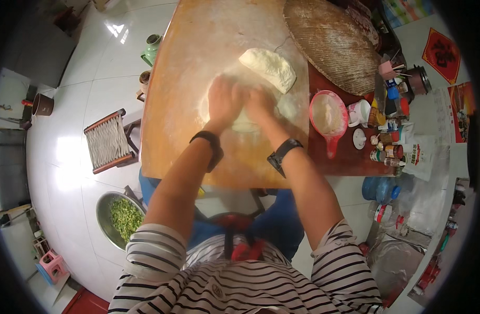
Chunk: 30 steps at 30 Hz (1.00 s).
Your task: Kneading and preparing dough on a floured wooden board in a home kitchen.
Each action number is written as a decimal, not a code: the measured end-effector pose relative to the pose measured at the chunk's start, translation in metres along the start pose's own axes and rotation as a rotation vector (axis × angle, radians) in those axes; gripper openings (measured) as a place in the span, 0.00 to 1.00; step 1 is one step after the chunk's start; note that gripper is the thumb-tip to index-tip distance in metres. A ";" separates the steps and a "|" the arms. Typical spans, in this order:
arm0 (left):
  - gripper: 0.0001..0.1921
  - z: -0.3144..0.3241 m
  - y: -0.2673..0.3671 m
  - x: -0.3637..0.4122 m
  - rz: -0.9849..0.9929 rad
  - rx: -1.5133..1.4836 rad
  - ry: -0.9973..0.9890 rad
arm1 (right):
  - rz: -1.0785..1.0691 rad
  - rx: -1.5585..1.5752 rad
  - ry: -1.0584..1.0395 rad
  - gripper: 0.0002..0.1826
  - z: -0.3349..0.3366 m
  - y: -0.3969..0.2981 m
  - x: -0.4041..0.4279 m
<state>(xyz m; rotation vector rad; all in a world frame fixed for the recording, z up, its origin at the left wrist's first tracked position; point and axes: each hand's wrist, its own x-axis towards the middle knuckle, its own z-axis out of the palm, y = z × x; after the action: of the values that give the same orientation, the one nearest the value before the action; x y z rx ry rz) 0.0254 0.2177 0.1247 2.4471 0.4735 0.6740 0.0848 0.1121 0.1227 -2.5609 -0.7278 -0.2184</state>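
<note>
My left hand (225, 98) and my right hand (259, 101) are side by side, pressing on a piece of dough (244, 122) on a floured wooden board (185, 157). The hands cover most of this dough, and motion blurs them. Just beyond my right hand lies a second, elongated lump of pale dough (269, 67). Dark bands are around both wrists.
Right of the board stand a red strainer or scoop (328, 114) with flour, a white mug (357, 112), a white lid (359, 139) and several jars. A round woven mat (334, 43) lies at the far right. A metal bowl (102, 219) of chopped greens is lower left, near a stool (107, 141).
</note>
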 end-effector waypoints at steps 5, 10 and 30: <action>0.24 -0.056 0.009 -0.031 0.232 -0.171 -0.452 | 0.092 0.408 -0.355 0.17 -0.030 0.042 -0.017; 0.21 -0.052 0.022 -0.063 -0.006 -0.029 -0.387 | 0.233 0.308 -0.201 0.22 -0.050 0.040 -0.053; 0.21 -0.086 0.024 -0.083 -0.487 -0.342 -0.602 | -0.187 0.205 -0.020 0.16 -0.016 -0.017 -0.051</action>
<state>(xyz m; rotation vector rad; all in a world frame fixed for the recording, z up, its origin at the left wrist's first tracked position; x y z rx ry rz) -0.0849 0.1963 0.1708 1.9621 0.6101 -0.1763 0.0320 0.0944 0.1293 -2.3059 -0.9467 -0.1691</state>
